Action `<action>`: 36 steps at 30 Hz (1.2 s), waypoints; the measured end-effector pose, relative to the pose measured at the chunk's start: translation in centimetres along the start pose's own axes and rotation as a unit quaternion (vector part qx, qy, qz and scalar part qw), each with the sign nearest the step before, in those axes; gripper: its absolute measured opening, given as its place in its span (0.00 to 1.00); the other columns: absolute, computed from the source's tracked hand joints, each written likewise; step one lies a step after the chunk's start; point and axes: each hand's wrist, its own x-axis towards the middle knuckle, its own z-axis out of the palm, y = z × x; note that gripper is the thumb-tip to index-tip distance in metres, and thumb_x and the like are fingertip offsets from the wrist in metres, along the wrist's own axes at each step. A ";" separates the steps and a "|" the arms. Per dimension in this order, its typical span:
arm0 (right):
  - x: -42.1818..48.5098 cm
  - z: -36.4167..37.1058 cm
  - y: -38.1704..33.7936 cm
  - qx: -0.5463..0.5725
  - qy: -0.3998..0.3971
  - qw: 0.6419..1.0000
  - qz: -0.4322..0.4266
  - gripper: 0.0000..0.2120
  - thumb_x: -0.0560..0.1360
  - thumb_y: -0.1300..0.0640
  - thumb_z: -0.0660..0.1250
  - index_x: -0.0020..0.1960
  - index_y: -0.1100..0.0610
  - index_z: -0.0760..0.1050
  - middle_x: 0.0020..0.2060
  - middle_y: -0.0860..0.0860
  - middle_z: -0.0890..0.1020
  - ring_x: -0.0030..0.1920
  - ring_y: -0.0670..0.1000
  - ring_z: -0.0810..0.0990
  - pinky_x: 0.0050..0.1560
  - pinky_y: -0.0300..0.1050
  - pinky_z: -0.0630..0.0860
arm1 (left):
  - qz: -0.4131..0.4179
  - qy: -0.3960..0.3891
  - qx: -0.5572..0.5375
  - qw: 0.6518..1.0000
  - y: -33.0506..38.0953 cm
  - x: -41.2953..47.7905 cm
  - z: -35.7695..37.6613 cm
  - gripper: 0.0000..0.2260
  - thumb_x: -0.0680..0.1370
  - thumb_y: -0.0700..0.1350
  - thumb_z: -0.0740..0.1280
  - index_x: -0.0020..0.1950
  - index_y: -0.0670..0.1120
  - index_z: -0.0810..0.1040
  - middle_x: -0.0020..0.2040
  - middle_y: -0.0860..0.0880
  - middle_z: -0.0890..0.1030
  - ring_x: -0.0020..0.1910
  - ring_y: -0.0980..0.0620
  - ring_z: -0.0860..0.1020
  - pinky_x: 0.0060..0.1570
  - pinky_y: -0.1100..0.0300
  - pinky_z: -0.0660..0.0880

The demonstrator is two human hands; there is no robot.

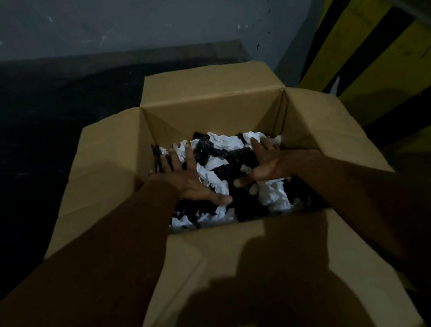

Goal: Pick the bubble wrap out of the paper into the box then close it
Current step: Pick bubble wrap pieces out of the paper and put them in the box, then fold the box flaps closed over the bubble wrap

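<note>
An open brown cardboard box (215, 108) stands in front of me with all its flaps spread outward. Inside lies a mix of crumpled white paper (273, 196) and black bubble wrap pieces (238, 157). Both my arms reach down into the box. My left hand (186, 181) lies flat on the left side of the pile, fingers spread apart. My right hand (267, 164) rests on the right side of the pile, fingers also spread. Neither hand is closed around a piece.
The box sits on a dark floor (24, 134) against a grey wall (133, 17). A yellow and black striped surface (374, 38) runs along the right. The near flap (224, 273) lies toward me, with shadows of my arms on it.
</note>
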 end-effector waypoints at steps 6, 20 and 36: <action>-1.0 4.2 1.1 -0.145 -0.044 0.988 0.009 0.48 0.72 0.29 0.58 0.73 0.41 0.25 0.76 0.58 0.34 0.75 0.68 0.40 0.73 0.66 0.46 | 0.000 -0.016 0.034 0.999 1.1 0.3 3.8 0.58 0.69 0.64 0.71 0.72 0.51 0.24 0.74 0.39 0.27 0.73 0.33 0.32 0.69 0.30 0.47; 0.9 6.0 1.7 -0.167 -0.029 0.985 0.006 0.43 0.78 0.39 0.59 0.71 0.38 0.25 0.75 0.57 0.31 0.74 0.71 0.38 0.71 0.69 0.46 | -0.033 0.205 0.035 0.978 1.2 2.6 8.4 0.25 0.83 0.53 0.43 0.76 0.55 0.35 0.78 0.42 0.37 0.76 0.39 0.38 0.69 0.31 0.49; -8.1 -2.4 -0.5 -0.031 0.207 0.975 -0.079 0.44 0.74 0.38 0.66 0.78 0.49 0.42 0.76 0.60 0.55 0.73 0.62 0.61 0.70 0.59 0.63 | -0.005 0.195 0.017 0.981 2.7 -8.3 -2.3 0.44 0.75 0.69 0.55 0.74 0.51 0.28 0.76 0.44 0.30 0.75 0.43 0.34 0.71 0.35 0.41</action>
